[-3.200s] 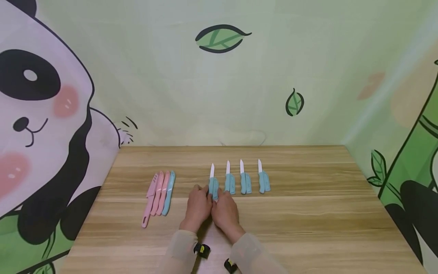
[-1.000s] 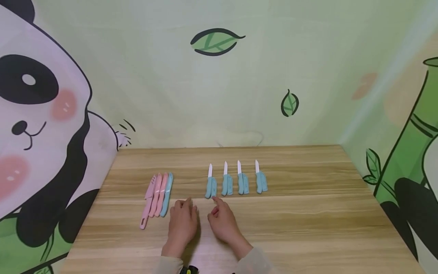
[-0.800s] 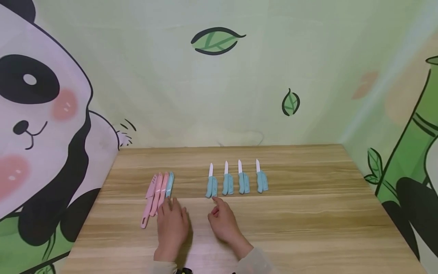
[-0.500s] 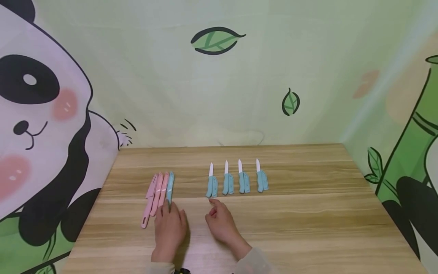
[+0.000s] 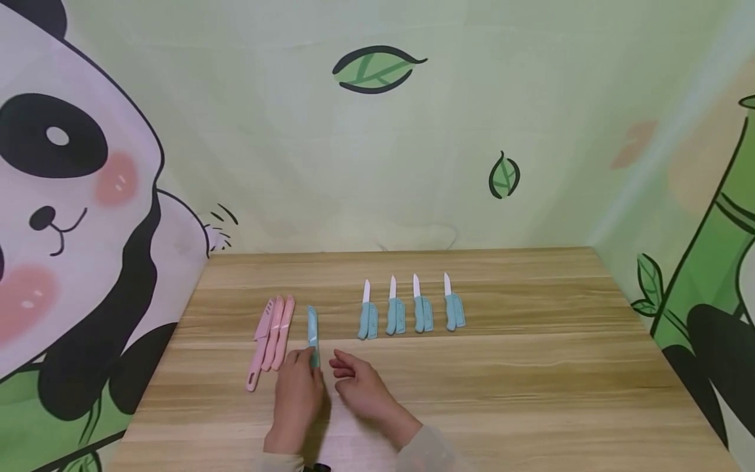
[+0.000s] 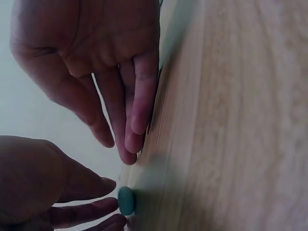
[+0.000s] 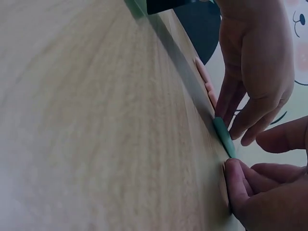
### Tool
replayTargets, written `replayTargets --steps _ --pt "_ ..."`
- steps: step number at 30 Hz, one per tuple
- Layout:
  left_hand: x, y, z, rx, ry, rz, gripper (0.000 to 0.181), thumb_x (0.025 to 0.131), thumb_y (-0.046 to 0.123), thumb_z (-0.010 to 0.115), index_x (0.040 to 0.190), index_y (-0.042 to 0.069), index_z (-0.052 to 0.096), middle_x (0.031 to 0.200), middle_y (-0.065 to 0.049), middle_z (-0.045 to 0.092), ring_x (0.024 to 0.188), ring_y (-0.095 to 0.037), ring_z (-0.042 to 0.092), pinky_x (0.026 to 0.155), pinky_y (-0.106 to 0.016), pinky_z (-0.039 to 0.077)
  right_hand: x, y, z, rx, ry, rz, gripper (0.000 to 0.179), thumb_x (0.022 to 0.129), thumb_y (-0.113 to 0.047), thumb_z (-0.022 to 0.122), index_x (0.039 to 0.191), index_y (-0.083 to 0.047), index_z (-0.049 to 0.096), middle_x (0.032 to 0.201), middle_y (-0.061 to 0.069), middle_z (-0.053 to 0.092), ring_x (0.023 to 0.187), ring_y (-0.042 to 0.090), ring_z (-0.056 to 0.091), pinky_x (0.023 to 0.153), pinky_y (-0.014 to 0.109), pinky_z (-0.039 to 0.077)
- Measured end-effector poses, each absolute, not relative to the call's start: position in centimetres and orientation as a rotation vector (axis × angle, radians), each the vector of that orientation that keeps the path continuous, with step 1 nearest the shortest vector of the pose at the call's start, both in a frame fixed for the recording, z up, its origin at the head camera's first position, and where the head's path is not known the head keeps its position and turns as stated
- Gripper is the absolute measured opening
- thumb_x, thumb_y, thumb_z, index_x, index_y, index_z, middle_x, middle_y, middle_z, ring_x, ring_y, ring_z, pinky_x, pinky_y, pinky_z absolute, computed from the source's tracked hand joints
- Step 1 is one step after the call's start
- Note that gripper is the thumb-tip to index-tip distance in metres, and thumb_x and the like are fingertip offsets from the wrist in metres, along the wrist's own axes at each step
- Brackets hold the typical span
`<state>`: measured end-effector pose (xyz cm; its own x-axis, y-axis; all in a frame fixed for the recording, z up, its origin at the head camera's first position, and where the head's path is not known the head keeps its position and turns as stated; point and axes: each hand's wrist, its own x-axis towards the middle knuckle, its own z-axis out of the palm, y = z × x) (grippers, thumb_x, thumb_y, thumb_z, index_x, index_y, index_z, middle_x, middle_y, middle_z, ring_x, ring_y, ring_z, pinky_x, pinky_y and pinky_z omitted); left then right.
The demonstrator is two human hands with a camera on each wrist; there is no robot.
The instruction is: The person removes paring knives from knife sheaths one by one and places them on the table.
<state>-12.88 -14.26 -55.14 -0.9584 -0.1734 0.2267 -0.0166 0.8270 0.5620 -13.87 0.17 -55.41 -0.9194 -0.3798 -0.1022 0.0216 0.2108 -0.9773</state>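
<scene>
We see soft, bright light up top, with a dim shadow [image 5: 320,419] beside the left hand [image 5: 297,388]. Our wrist views look darker and blurry.

At lower left of centre, the 3 pink knives [image 5: 274,335] and the blue knife [image 5: 312,322] look like smooth plastic. Right of them, 4 handles [image 5: 419,316] and 4 sheaths [image 5: 428,317] look like matt plastic; the 4 blades [image 5: 416,286] look smooth, their material unclear. The table [image 5: 531,393] shows smooth wood grain. Matt, faintly creased cloth forms the backdrop [image 5: 448,131], upper frame.
</scene>
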Motion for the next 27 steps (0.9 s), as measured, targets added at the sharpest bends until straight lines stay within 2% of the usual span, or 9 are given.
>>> replayTargets --steps 4,10,19,27 --pt "-13.2 -14.2 -55.3 0.174 -2.723 -0.888 0.040 0.088 -0.003 0.070 0.127 -0.009 0.064 0.111 -0.028 0.063 0.096 -0.043 0.065 0.080 -0.057 0.057 -13.9 0.1 -55.3 -0.369 2.175 -1.719 0.065 0.088 0.003 0.056 0.152 0.004 0.045 0.144 0.018 0.062 0.127 0.035 0.061 0.106 0.042 0.053" --pt "-13.8 -14.1 -55.3 0.246 -2.733 -1.031 0.046 0.088 -0.001 0.070 0.132 -0.007 0.061 0.109 -0.027 0.065 0.096 -0.040 0.065 0.081 -0.056 0.055 -13.9 0.2 -55.1 -0.433 2.165 -1.678 0.062 0.090 0.002 0.058 0.151 0.004 0.046 0.145 0.016 0.062 0.128 0.034 0.060 0.106 0.037 0.052" --pt "-14.8 -14.5 -55.3 0.396 -2.636 -1.440 0.057 0.086 0.001 0.078 0.138 -0.004 0.056 0.111 -0.022 0.073 0.097 -0.029 0.072 0.079 -0.036 0.060 -14.2 0.5 -55.7 -0.292 2.046 -1.849 0.055 0.092 0.006 0.056 0.147 0.006 0.052 0.140 0.019 0.065 0.129 0.036 0.063 0.107 0.045 0.054" --pt "-14.8 -14.7 -55.0 0.405 -2.650 -1.531 0.061 0.085 0.004 0.081 0.139 -0.007 0.056 0.104 -0.022 0.074 0.090 -0.026 0.072 0.070 -0.028 0.059 -14.3 0.8 -55.8 -0.200 1.914 -1.991 0.055 0.090 0.010 0.057 0.145 0.009 0.051 0.136 0.025 0.066 0.123 0.038 0.066 0.101 0.036 0.057"
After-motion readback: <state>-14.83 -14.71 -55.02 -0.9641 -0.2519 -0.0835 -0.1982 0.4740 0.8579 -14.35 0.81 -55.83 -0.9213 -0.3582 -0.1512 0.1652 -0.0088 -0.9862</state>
